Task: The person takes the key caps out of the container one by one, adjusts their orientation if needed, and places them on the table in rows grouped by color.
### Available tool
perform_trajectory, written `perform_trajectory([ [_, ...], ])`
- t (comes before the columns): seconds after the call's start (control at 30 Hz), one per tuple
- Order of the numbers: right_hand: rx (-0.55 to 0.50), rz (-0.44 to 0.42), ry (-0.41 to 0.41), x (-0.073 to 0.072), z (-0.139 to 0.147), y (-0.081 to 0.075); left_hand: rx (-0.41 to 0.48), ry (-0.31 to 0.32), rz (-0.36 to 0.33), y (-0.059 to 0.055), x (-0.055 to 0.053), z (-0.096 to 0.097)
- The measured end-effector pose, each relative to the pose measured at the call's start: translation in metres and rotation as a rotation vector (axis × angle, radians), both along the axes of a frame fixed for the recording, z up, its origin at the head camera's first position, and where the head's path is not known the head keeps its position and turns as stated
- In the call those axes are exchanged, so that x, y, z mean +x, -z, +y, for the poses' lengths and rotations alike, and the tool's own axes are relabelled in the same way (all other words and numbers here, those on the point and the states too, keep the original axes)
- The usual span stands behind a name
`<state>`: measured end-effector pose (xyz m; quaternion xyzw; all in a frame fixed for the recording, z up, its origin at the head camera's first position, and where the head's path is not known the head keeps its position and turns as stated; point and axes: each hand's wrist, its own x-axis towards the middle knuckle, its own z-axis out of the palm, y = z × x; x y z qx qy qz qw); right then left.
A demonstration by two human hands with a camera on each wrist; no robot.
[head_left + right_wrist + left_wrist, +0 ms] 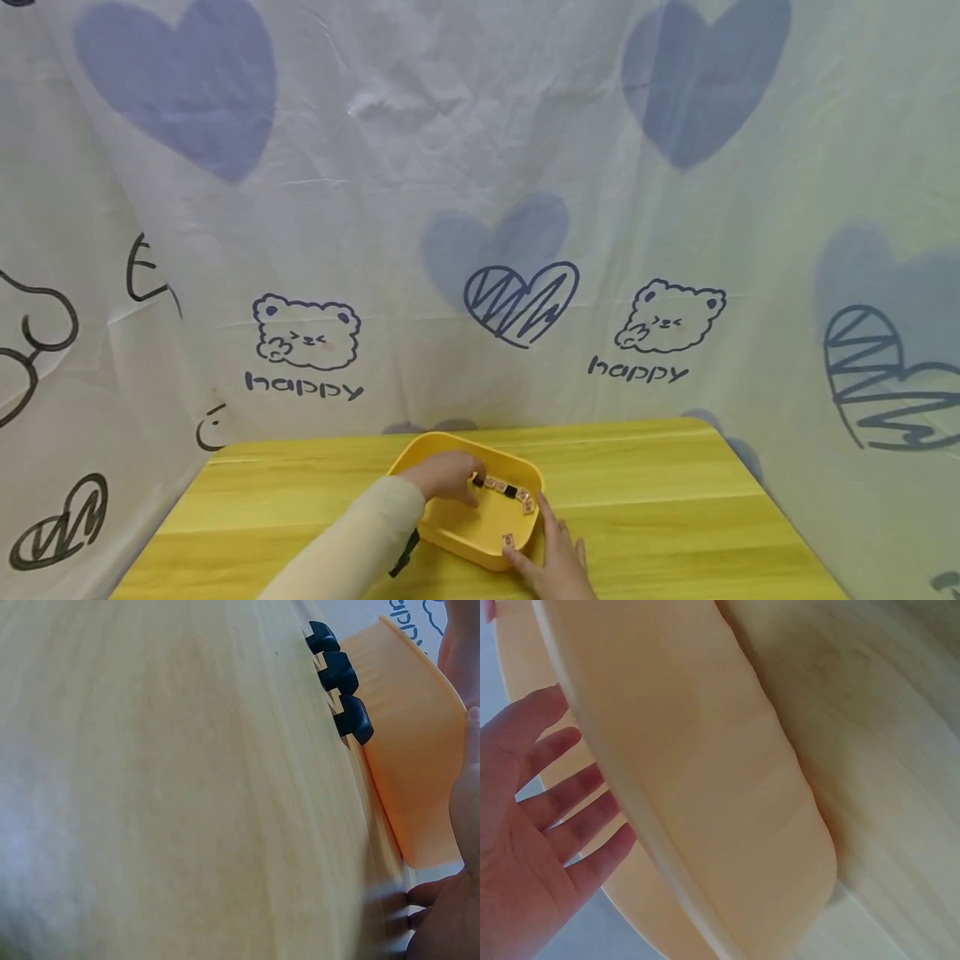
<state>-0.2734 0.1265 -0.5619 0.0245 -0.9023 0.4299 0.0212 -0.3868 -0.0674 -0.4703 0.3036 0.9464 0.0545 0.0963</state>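
Note:
A yellow plastic basket (480,560) stands on the table. My left hand (448,477) reaches over its left rim, thumb and index finger apart beside a dark small piece at the end of a row. In the left wrist view, its spread fingers (574,814) pass behind the basket's rim, which hides their tips. The row of small square tiles (501,486), some pale with printed faces and some black, runs along the inner far wall. My right hand (558,554) rests against the basket's near right corner, thumb at the rim and fingers along the outside. One tile (507,540) lies inside near that thumb.
Several black pieces (405,554) sit in a line on the table just left of the basket; three of these black pieces (339,673) show in the right wrist view. The yellow wood-grain table (660,500) ends at a printed white curtain (420,358) behind.

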Motion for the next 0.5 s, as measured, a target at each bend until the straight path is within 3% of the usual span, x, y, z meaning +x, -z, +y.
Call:
perform_trajectory([
  [0.13,-0.013,0.004,-0.004,0.001,0.000,0.001,-0.026,-0.040,-0.031,0.006,-0.004,0.003],
  [0.33,-0.012,-0.001,-0.007,0.002,0.001,0.001,-0.088,-0.055,-0.013,0.018,-0.009,0.005],
  [0.5,-0.013,0.002,-0.010,0.002,0.001,0.001,-0.059,-0.069,-0.037,0.021,-0.009,0.005],
])
